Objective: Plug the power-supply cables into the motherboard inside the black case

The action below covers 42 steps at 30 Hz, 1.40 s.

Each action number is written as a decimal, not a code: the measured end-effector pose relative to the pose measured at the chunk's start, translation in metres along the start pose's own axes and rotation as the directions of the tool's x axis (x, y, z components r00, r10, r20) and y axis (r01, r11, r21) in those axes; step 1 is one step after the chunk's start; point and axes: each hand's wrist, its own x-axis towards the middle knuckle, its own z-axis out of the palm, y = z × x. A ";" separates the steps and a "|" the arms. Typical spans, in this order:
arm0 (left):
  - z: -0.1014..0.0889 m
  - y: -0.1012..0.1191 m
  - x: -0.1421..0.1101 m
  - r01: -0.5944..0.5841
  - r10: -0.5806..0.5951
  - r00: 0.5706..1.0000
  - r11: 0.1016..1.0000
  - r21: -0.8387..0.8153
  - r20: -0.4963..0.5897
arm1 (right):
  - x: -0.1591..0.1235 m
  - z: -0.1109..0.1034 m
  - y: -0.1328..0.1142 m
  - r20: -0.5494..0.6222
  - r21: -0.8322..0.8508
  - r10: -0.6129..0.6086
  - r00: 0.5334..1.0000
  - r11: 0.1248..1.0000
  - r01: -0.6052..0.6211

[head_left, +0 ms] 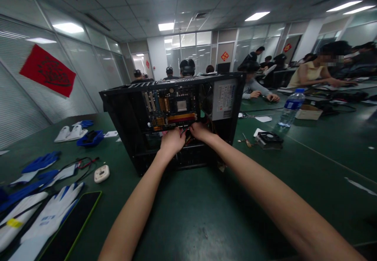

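A black computer case point(118, 113) stands on the table in front of me with its side open. Inside it sit a motherboard point(160, 105) with a bare square chip and, at the upper right, a silver power supply point(225, 100). Both my hands reach in just below the motherboard's lower edge. My left hand point(173, 140) is closed, its fingers bent around thin coloured wires point(188, 139). Close beside it, my right hand point(202, 131) pinches at the same wires. The fingertips are partly hidden, and where the wires end is unclear.
Gloves point(54, 210), a phone-like black slab point(73, 225) and a small white device point(101, 173) lie left. At right are a cooling fan with heatsink point(268, 140), a screwdriver point(246, 140), a water bottle point(291, 109) and a cardboard box point(308, 112). Other people sit beyond.
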 end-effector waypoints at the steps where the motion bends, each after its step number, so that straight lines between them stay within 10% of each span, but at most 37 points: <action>1: 0.000 0.000 0.000 -0.002 0.002 1.000 1.000 -0.004 0.009 | 0.002 0.001 0.001 -0.003 0.002 0.001 1.000 1.000 -0.001; 25: 0.005 -0.007 0.007 -0.009 0.011 0.999 0.998 -0.054 0.041 | 0.001 -0.001 -0.003 0.015 0.016 -0.005 1.000 1.000 0.005; 42: 0.002 -0.005 0.003 -0.101 0.100 0.995 0.994 -0.043 -0.013 | -0.021 -0.009 -0.007 0.076 0.140 -0.224 0.972 0.967 0.212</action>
